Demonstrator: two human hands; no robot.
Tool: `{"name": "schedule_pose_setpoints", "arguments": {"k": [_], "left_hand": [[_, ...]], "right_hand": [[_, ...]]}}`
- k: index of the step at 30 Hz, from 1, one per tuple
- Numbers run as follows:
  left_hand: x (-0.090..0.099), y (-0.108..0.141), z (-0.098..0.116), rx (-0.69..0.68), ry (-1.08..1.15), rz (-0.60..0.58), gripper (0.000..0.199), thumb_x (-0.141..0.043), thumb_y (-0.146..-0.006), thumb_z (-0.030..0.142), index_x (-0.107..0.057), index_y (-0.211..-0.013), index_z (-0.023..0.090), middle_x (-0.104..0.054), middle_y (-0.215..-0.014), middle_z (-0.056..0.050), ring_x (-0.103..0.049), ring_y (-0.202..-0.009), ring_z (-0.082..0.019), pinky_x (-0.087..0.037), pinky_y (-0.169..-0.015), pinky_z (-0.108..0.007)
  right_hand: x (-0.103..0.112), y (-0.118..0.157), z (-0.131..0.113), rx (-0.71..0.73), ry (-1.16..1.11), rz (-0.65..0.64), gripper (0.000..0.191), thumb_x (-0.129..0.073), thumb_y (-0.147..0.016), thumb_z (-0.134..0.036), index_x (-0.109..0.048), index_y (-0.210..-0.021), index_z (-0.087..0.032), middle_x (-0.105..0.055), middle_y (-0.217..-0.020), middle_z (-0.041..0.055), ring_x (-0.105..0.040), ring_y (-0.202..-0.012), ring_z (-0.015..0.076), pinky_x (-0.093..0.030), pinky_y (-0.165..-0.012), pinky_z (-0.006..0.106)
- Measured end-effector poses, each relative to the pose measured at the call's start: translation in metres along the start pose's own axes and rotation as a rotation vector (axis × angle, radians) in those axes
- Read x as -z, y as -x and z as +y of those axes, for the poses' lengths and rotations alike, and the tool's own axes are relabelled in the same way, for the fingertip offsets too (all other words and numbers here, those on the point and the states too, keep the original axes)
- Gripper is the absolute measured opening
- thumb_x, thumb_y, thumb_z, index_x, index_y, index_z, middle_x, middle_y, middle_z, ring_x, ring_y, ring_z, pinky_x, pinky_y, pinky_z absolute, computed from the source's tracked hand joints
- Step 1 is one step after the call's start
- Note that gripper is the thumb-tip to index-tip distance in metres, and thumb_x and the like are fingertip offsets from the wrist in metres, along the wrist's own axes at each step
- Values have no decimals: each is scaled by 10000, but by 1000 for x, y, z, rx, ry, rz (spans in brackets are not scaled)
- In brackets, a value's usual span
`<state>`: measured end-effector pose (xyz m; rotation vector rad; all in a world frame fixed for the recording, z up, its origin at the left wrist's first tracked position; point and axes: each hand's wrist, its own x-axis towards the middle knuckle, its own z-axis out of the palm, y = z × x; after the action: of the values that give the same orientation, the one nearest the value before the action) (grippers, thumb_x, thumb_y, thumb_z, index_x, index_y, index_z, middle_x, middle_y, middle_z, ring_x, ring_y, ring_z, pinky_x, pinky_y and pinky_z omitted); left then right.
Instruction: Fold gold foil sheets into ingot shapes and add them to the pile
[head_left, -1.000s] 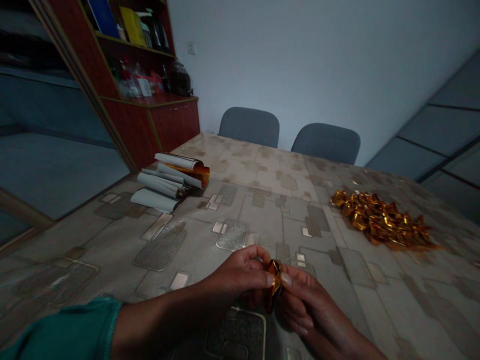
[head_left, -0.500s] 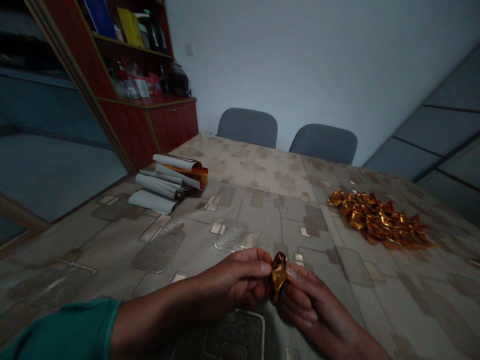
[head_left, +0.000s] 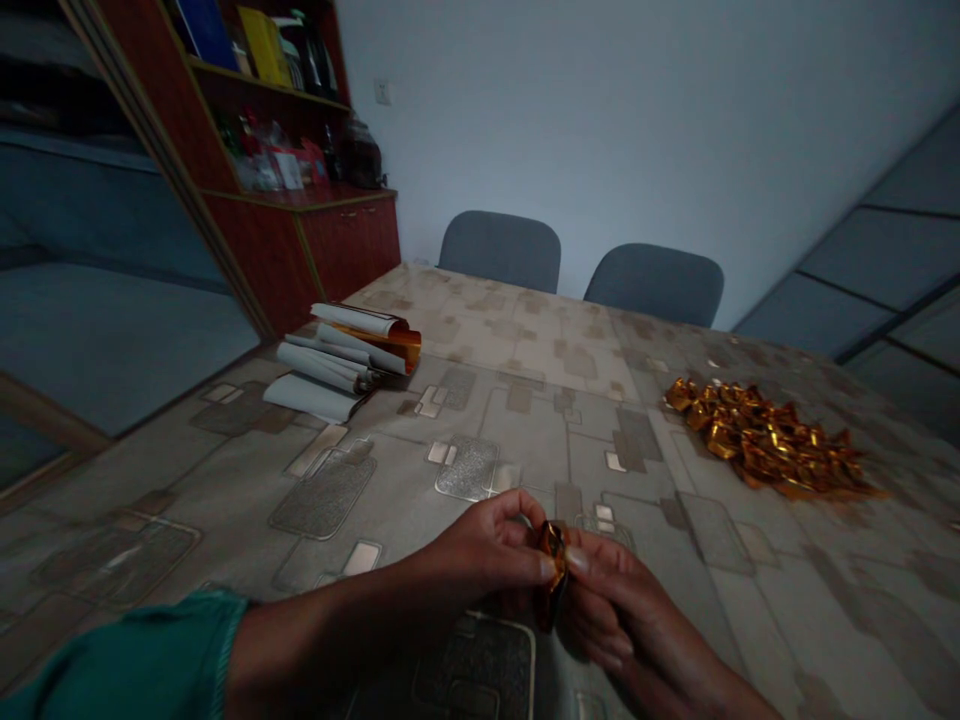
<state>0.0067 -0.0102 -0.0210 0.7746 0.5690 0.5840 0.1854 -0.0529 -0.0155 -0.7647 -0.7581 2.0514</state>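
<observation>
Close to me over the table, a small folded gold foil paper ingot stands on end between both my hands. My left hand pinches its left side, the thumb laid across the foil. My right hand grips the right side between thumb and fingers, the other fingers curled beneath. Part of the ingot is hidden behind the fingertips. Away to the right lies a cluster of similar gold foil ingots in rows. At the left rests a loose stack of curled sheets, grey-white outside, gold inside.
A patterned cloth covers the table. Two grey chairs stand at its far side by the wall. On the left, a reddish wooden cabinet holds bottles, bags and a dark jar.
My left thumb has moved down and across the ingot, covering more of it. The ingot has turned and looks narrower. The whole view has shifted slightly.
</observation>
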Motion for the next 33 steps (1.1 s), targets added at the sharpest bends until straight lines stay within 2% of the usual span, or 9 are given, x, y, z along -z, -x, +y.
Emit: {"name": "schedule_pose_setpoints", "arguments": {"k": [5, 14, 21, 27, 33], "left_hand": [[-1, 4, 8, 47, -37, -56, 442, -844, -705, 296, -504, -969, 200, -652, -734, 38, -559, -504, -64, -322, -452, -170], [3, 3, 6, 75, -49, -130, 503, -883, -688, 317, -508, -1000, 197, -664, -712, 32, -578, -512, -78, -337, -468, -169], [0, 3, 8, 82, 0, -86, 524, -914, -632, 302, -523, -963, 189, -640, -673, 45, -526, -481, -64, -343, -482, -179], [0, 8, 15, 138, 123, -38, 424, -846, -714, 264, -544, -1004, 198, -640, -830, 11, -597, -639, -88, -413, -609, -203], [-1, 7, 12, 81, 47, -84, 462, -875, -684, 279, -521, -972, 202, -659, -787, 23, -567, -562, -75, -369, -528, -185]], "right_hand": [[0, 0, -3, -6, 14, 31, 253, -730, -912, -390, -691, -835, -152, -334, -429, -123, -171, -361, 30, -163, -383, 187], [3, 1, -2, -31, 33, 35, 288, -740, -900, -403, -646, -782, -157, -362, -417, -119, -181, -360, 37, -157, -392, 202], [3, 1, 0, -21, 29, 26, 281, -726, -914, -397, -656, -788, -156, -368, -419, -116, -189, -366, 40, -165, -396, 199], [1, 0, -4, -2, -37, 16, 250, -758, -893, -370, -661, -807, -157, -347, -434, -129, -155, -365, 31, -159, -375, 176], [0, 0, -5, -10, 23, 7, 263, -729, -915, -393, -666, -812, -160, -342, -434, -125, -175, -374, 35, -182, -396, 182]]}}
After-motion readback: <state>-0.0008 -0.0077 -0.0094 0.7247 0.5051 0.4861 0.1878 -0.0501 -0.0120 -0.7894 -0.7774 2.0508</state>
